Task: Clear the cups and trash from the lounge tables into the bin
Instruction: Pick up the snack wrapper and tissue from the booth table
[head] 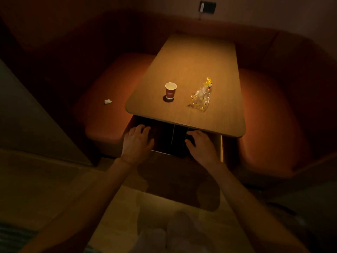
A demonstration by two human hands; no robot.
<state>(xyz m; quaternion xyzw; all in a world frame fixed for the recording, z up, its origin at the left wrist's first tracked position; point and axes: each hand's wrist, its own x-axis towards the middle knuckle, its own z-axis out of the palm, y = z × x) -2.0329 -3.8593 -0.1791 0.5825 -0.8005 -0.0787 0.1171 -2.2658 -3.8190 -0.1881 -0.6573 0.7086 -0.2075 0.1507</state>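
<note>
Head view: my left hand [136,141] and my right hand [199,145] hang just short of the near edge of the counter [191,61], both below its level, fingers relaxed and loosely spread, holding nothing. The cup [170,92] stands upright on the counter, mouth up, ahead of both hands and between them in line; I judge it slightly nearer the left hand. Its long axis is vertical, so a side grasp from either hand should fit. The wrapper [200,96] lies flat to the right of the cup, apart from it, ahead of the right hand. Its long axis runs from near-left to far-right, with the knotted yellow end pointing away from me. A crumpled tissue [108,101] rests on the seat [109,106] left of the counter, well apart from the cup, on the left-hand side. No bin is in view. I judge nothing on this counter is cleared yet; the reach forward comes next, left hand to cup, right hand to wrapper.
</note>
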